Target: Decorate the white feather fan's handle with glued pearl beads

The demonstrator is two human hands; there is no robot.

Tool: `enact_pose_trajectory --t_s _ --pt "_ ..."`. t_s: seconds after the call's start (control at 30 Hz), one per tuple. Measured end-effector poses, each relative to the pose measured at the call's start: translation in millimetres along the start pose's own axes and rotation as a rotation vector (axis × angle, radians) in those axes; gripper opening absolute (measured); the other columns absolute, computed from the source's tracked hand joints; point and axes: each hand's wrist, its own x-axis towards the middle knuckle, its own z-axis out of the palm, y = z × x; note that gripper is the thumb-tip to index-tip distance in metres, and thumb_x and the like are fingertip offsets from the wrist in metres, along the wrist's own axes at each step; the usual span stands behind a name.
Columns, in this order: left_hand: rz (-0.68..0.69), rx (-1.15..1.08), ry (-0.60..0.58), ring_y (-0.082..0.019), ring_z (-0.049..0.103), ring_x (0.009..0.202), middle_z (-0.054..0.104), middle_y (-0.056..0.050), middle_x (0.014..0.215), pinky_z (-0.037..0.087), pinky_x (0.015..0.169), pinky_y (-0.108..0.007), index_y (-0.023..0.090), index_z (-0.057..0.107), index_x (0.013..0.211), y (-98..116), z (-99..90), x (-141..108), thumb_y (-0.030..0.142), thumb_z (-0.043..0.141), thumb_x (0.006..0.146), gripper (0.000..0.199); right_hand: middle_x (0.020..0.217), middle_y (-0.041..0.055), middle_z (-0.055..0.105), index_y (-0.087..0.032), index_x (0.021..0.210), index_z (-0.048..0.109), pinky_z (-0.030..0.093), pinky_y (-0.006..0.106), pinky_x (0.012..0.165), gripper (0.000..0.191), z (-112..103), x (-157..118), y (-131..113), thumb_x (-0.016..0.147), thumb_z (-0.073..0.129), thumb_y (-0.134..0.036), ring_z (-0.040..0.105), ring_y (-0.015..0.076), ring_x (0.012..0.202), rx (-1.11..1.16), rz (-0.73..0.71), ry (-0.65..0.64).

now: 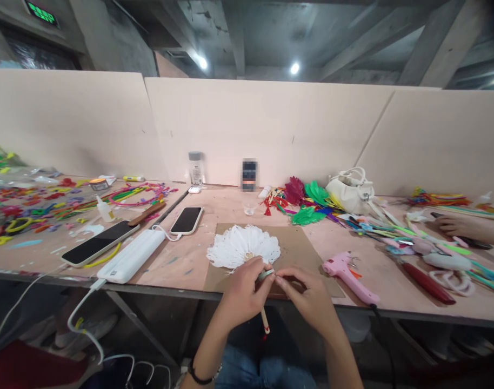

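A white round fan (245,243) with a ruffled, feathery edge lies on a brown board (304,243) in front of me. Its wooden handle (265,320) sticks out past the table edge, below my hands, with a red bit at its end. My left hand (247,289) is closed at the fan's lower edge, with a small pale strip (265,275) between thumb and fingers. Close against it, the fingertips of my right hand (306,294) are pinched together at the strip's end. What exactly they grip is too small to make out.
A pink glue gun (350,278) lies right of the board. Phones (186,220), a white power bank (131,254) and its cable are at left. Coloured feathers (307,197) and a white handbag (350,190) stand behind. Another person's hand (461,224) is at far right.
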Motion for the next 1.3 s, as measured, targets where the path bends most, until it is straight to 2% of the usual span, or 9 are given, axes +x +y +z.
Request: enact_pose_trajectory --t_s 0.17,0.4,0.6,0.73,0.9,1.1,1.2,1.3 --pt "-0.024 0.064 0.000 -0.021 0.058 0.088 0.061 -0.004 0.092 0.042 0.078 -0.033 0.021 0.056 0.092 0 3.8 -2 0.024 0.051 0.100 0.010 0.100 0.0018 0.076 -0.024 0.097 0.077 0.052 0.028 0.083 0.015 0 0 0 0.102 0.063 -0.027 0.070 0.0210 0.093 -0.034 -0.057 -0.012" --pt "0.004 0.015 -0.016 -0.020 0.058 0.089 0.061 -0.003 0.091 0.042 0.079 -0.031 0.021 0.054 0.090 3 -0.8 -2 0.023 0.051 0.101 0.012 0.096 0.0005 0.077 -0.025 0.095 0.078 0.053 0.028 0.082 0.014 -2 1 -2 0.101 0.065 -0.025 0.071 0.0202 0.089 -0.010 -0.086 0.000" --pt "0.031 -0.012 0.013 -0.020 0.058 0.087 0.061 -0.004 0.089 0.044 0.078 -0.031 0.020 0.057 0.089 1 -1.3 0 0.025 0.051 0.103 0.015 0.097 0.0034 0.078 -0.025 0.094 0.081 0.055 0.030 0.082 0.016 -5 1 -3 0.099 0.066 -0.030 0.072 0.0233 0.090 0.047 -0.030 -0.005" --pt "0.029 0.027 0.044 -0.019 0.060 0.082 0.063 -0.004 0.084 0.045 0.075 -0.031 0.019 0.063 0.086 -1 3.1 2 0.027 0.055 0.102 0.019 0.091 0.0042 0.077 -0.024 0.091 0.081 0.057 0.030 0.076 0.015 -6 1 1 0.095 0.071 -0.034 0.071 0.0237 0.083 0.071 0.027 0.154" --pt "0.013 0.084 0.069 -0.022 0.068 0.085 0.073 -0.006 0.085 0.050 0.077 -0.032 0.020 0.071 0.081 -9 10.6 5 0.019 0.062 0.097 0.018 0.093 0.0065 0.075 -0.021 0.091 0.077 0.059 0.031 0.078 0.015 -4 -2 13 0.094 0.073 -0.035 0.071 0.0245 0.087 0.109 0.074 0.295" --pt "-0.022 0.093 0.096 -0.028 0.076 0.097 0.082 -0.009 0.105 0.057 0.084 -0.039 0.023 0.080 0.103 -17 15.1 4 0.011 0.067 0.089 0.022 0.094 0.0072 0.076 -0.020 0.090 0.078 0.062 0.031 0.079 0.016 -4 -1 19 0.091 0.076 -0.036 0.072 0.0244 0.087 0.141 0.102 0.335" --pt "-0.004 0.082 0.106 -0.028 0.074 0.110 0.079 -0.010 0.116 0.056 0.095 -0.041 0.022 0.075 0.119 -10 11.4 2 0.021 0.068 0.094 0.026 0.090 0.0080 0.076 -0.020 0.091 0.081 0.063 0.032 0.074 0.018 -8 0 16 0.091 0.077 -0.037 0.073 0.0247 0.081 0.131 0.118 0.298" --pt "0.027 0.082 0.092 -0.026 0.069 0.115 0.075 -0.012 0.120 0.054 0.099 -0.041 0.020 0.069 0.126 0 4.8 -2 0.031 0.057 0.103 0.027 0.083 0.0079 0.076 -0.019 0.090 0.082 0.062 0.031 0.067 0.021 -10 1 10 0.090 0.077 -0.039 0.072 0.0242 0.072 0.120 0.129 0.278"
